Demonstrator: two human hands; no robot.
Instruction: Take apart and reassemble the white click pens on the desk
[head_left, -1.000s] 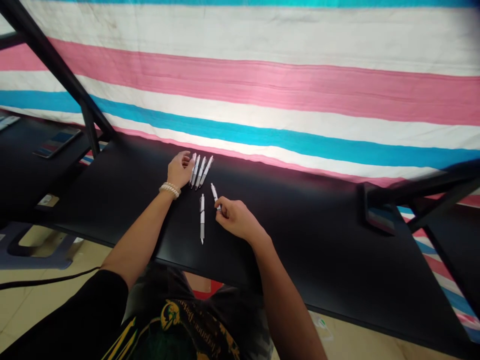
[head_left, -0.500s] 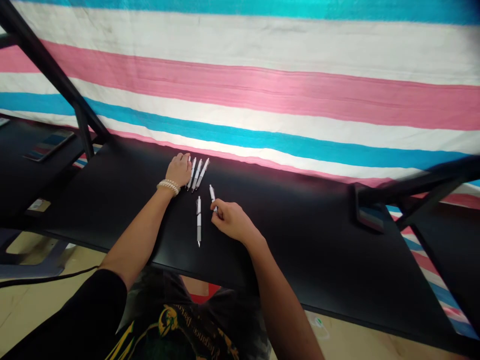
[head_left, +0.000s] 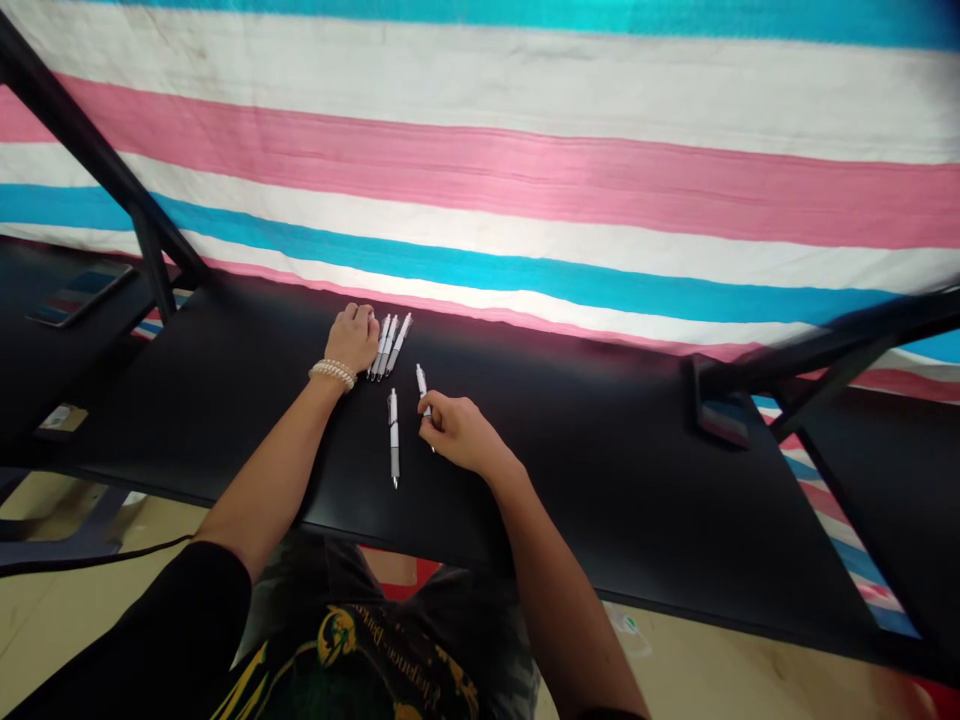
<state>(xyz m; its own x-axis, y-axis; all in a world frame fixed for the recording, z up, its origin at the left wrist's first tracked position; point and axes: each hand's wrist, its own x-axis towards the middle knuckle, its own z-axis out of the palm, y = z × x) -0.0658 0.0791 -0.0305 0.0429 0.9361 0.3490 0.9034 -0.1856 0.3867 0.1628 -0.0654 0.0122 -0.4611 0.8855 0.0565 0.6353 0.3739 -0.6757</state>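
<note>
My right hand is shut around a white pen, whose upper end sticks out past my fingers and whose tip shows below them. My left hand rests on the black tabletop, its fingers curled and holding nothing. A pearl-like bracelet circles that wrist. Just right of those fingers, three white pens lie side by side. Another white pen lies alone between my hands, its metal tip pointing towards me.
A pink, white and blue striped cloth hangs behind the table. Black metal frame bars stand at the left, and a black bracket sits at the right. A phone-like slab lies on a dark surface at the far left.
My right hand has closed around the white pen it was touching. The whole view has drifted, so the table and pens sit further left in the frame.
</note>
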